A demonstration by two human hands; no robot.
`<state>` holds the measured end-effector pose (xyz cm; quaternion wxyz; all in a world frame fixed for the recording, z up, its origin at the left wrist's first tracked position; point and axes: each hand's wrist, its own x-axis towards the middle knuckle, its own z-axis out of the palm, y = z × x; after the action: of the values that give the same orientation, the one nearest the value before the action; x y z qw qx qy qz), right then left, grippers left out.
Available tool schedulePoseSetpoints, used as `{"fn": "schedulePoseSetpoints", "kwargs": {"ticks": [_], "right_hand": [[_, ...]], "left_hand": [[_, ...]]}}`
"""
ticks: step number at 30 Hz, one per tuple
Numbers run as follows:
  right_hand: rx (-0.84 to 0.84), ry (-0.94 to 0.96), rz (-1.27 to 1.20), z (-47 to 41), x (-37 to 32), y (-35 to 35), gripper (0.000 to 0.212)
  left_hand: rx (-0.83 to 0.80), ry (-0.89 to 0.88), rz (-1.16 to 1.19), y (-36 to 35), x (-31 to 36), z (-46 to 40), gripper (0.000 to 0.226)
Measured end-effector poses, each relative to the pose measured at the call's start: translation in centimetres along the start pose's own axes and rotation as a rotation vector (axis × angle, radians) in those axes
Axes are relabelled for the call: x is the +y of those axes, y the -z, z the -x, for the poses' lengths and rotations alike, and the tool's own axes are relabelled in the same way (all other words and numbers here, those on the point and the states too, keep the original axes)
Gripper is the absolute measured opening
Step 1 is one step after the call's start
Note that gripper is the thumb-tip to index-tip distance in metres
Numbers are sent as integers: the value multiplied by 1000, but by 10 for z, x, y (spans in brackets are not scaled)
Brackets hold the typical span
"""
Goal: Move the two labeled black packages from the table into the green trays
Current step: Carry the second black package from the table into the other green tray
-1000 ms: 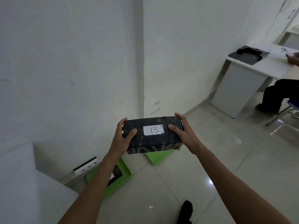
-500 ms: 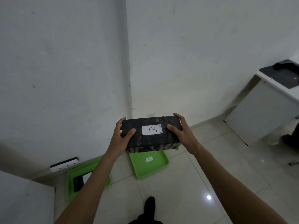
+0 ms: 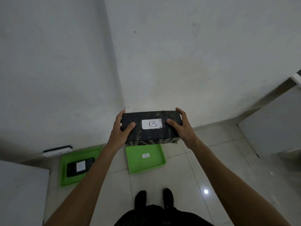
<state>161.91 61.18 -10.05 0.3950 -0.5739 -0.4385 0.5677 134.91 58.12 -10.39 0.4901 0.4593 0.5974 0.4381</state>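
Note:
A black package with a white label reading B is held in the air between both hands. My left hand grips its left end and my right hand grips its right end. Below it on the floor lies a green tray with a small white label inside and nothing else in it. To the left, a second green tray holds another black package with a white label, partly hidden by my left forearm.
White walls meet in a corner ahead. A white power strip lies by the wall behind the left tray. A white table corner is at lower left, a white cabinet at right. My feet stand on the tiled floor.
The view has turned left and tilted down, so both trays now sit in front of my feet. The package stays held in both hands, above the right tray's far edge.

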Motion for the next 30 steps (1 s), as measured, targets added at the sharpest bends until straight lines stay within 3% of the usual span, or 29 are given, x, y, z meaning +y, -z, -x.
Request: {"fn": "schedulePoseSetpoints", "kwargs": {"ticks": [6, 14, 20, 25, 30], "right_hand": [[-45, -76, 29, -57, 35, 13, 68], [-61, -170, 58, -114, 135, 6, 67], [-52, -207, 118, -171, 297, -13, 69], [-36, -195, 160, -213, 473, -14, 63], [-33, -196, 214, -254, 604, -12, 73]], "left_hand": [[170, 121, -64, -35, -36, -12, 73], [191, 256, -65, -55, -142, -39, 80], [192, 375, -36, -74, -309, -86, 79], [181, 371, -65, -106, -477, -110, 79], [144, 360, -102, -133, -611, -135, 79]]}}
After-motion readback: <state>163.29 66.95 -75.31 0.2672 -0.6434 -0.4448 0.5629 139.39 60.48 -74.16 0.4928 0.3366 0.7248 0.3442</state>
